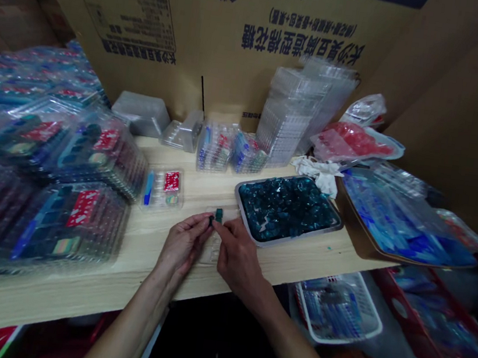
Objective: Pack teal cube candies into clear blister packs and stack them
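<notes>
Near the table's front edge, my left hand [186,241] pinches a small dark green piece [211,220] between thumb and fingers. My right hand [238,256] is closed, its index fingertip touching the same piece from the right. Below both hands lies a clear plastic tray [215,252], partly covered by them, with a dark green piece [219,215] in its upper part. Just right of my right hand, a grey-rimmed tray [260,242] holds many glossy dark teal pieces. Left of the hands lies a clear pack [162,188] with a blue stick and a red patterned card.
Tall stacks of filled packs [79,222] cover the table's left side. Behind stand two small stacks of packs [215,146] and a tall stack of clear trays [287,115]. At right are a cardboard box of blue items [359,233] and, lower down, a white basket [371,331].
</notes>
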{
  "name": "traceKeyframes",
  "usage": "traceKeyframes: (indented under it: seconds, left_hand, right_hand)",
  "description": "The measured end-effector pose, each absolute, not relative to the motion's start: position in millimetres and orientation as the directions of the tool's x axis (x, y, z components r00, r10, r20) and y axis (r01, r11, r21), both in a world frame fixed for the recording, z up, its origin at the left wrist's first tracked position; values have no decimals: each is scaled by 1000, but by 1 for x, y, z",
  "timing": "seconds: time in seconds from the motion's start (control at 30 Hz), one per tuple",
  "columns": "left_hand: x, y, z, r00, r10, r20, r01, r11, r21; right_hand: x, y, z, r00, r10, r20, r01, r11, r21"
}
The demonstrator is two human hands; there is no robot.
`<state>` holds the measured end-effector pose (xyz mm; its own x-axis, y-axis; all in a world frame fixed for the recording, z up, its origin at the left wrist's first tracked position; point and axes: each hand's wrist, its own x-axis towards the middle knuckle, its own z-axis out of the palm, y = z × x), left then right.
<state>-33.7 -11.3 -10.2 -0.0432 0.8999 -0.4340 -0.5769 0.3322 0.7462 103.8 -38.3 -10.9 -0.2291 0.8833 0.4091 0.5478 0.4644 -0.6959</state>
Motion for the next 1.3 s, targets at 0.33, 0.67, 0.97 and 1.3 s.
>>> traceKeyframes:
  seconds: [0.33,0.67,0.97,1.3]
  left_hand:
    - [-30,-20,-11,-52,939,-340,-535,262,803]
    - [-52,-18,-16,-8,1000,-16,47,17,999]
    - [-45,0,-36,456,828,327,646,-560,518]
    - [-55,1,-54,440,838,322,629,-544,556]
  right_hand:
    - [104,-38,-12,-215,921,325,396,387,-833]
    - [128,-16,-15,-152,980,-128,-182,-155,-971]
    - [119,-14,-29,-28,965,-260,-333,-254,-908]
    - [121,-10,-32,-37,944,-327,-505,-300,-809]
